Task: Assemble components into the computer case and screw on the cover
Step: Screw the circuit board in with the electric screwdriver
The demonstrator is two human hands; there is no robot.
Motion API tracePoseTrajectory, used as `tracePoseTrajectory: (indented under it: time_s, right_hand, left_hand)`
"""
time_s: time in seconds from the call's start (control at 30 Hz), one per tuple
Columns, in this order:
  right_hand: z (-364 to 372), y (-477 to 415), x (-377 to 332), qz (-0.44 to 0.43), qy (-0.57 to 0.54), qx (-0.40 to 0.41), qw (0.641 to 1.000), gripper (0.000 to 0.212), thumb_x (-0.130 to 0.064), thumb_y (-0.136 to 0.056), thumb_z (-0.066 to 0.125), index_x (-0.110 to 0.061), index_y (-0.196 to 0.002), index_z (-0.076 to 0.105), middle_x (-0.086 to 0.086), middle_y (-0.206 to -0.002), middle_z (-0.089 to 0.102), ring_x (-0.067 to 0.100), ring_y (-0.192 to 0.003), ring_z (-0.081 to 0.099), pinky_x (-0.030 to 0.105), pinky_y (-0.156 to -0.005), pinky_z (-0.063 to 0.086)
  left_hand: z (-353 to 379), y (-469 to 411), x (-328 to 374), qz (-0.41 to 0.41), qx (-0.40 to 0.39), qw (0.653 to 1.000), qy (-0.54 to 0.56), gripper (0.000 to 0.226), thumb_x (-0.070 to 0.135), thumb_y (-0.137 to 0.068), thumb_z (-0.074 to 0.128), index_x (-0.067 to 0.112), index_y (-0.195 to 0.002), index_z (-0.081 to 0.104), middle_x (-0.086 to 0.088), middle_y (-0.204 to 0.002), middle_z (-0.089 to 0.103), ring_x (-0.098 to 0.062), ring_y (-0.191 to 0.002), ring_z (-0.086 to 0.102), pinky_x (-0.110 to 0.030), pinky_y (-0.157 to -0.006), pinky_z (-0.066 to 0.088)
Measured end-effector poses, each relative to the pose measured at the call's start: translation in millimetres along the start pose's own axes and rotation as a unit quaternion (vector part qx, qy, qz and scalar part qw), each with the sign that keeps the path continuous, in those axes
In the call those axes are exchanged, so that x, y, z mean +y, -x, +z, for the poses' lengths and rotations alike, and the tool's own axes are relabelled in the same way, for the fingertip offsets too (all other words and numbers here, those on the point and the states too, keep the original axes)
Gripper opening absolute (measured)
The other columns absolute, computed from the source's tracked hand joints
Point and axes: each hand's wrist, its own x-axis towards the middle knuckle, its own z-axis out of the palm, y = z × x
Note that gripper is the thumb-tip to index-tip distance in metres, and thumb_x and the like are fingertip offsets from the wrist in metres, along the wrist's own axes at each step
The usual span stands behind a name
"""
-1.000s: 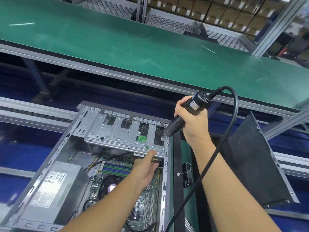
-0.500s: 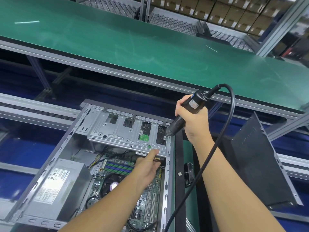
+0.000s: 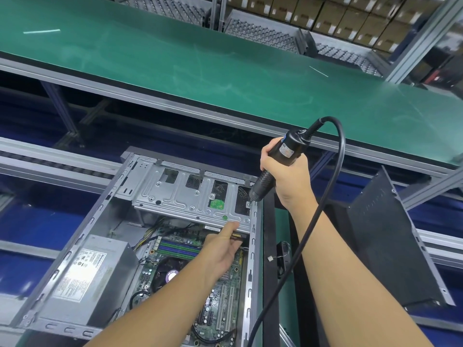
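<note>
An open grey computer case (image 3: 253,259) lies on its side, showing a motherboard (image 3: 220,304), a power supply (image 3: 82,274) and a metal drive cage (image 3: 180,194). My right hand (image 3: 288,176) grips a black corded electric screwdriver (image 3: 278,161), whose tip sits on a screw at the cage's right corner by the case rim. Reaching inside the case, my left hand (image 3: 220,249) has its thumb up against the cage's lower edge and its fingers under it. The black side cover (image 3: 390,236) leans upright to the right.
A green conveyor belt (image 3: 200,61) runs across behind the case. Roller rails (image 3: 50,161) cross at the left. Shelves with cardboard boxes (image 3: 350,13) stand at the back. The screwdriver's cable (image 3: 313,221) loops down over my right forearm.
The screwdriver tip has come down onto the cage's right corner screw. My left hand stays under the cage edge. The view has shifted slightly.
</note>
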Motion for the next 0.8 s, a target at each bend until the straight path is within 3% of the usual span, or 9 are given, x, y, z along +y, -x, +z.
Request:
tracePoseTrajectory:
  time_s: [0.13, 0.3, 0.5, 0.67, 0.8]
  right_hand:
    - [4.6, 2.8, 0.5, -0.006, 0.017, 0.001, 1.0, 0.015, -0.008, -0.083, 0.07, -0.02, -0.091, 0.065, -0.009, -0.079, 0.063, 0.007, -0.076, 0.059, 0.027, -0.077, 0.058]
    - [5.4, 1.7, -0.1, -0.003, 0.02, 0.005, 1.0, 0.018, -0.004, -0.086, 0.071, -0.021, -0.091, 0.065, -0.016, -0.077, 0.062, 0.002, -0.075, 0.06, 0.021, -0.075, 0.057]
    - [6.1, 0.9, -0.2, 0.019, 0.047, -0.004, 0.999, 0.01, -0.015, -0.082, 0.071, -0.017, -0.091, 0.066, -0.004, -0.082, 0.064, 0.011, -0.078, 0.06, 0.03, -0.077, 0.058]
    - [6.8, 2.0, -1.8, 0.026, 0.025, 0.007, 0.999, 0.014, -0.004, -0.088, 0.071, -0.015, -0.092, 0.064, 0.001, -0.083, 0.061, 0.005, -0.074, 0.058, 0.017, -0.07, 0.056]
    - [7.7, 3.2, -5.0, 0.028, 0.015, -0.006, 0.999, 0.016, -0.001, -0.089, 0.07, -0.014, -0.092, 0.063, 0.005, -0.085, 0.06, 0.011, -0.077, 0.057, 0.017, -0.069, 0.055]
  left_hand:
    - [0.5, 0.3, 0.1, 0.002, -0.006, 1.0, 0.001, 0.053, 0.01, -0.082, 0.077, -0.008, -0.123, 0.05, -0.028, -0.132, 0.054, -0.027, -0.108, 0.058, -0.037, -0.105, 0.048]
    - [0.8, 1.5, 1.0, -0.003, -0.011, 1.0, 0.002, 0.06, 0.01, -0.081, 0.078, -0.008, -0.129, 0.046, -0.027, -0.132, 0.053, -0.03, -0.121, 0.056, -0.04, -0.11, 0.044]
    - [1.2, 3.9, 2.4, -0.004, -0.016, 1.0, -0.006, 0.064, 0.011, -0.082, 0.077, -0.008, -0.133, 0.043, -0.025, -0.134, 0.051, -0.03, -0.125, 0.053, -0.039, -0.111, 0.042]
    - [2.1, 6.8, 3.3, -0.005, -0.013, 1.0, -0.008, 0.057, 0.009, -0.084, 0.075, -0.007, -0.129, 0.044, -0.025, -0.128, 0.055, -0.026, -0.113, 0.059, -0.036, -0.108, 0.045]
    - [2.2, 6.0, 3.0, -0.004, -0.008, 1.0, -0.014, 0.053, 0.01, -0.084, 0.075, -0.004, -0.125, 0.045, -0.026, -0.131, 0.052, -0.029, -0.122, 0.055, -0.038, -0.11, 0.043]
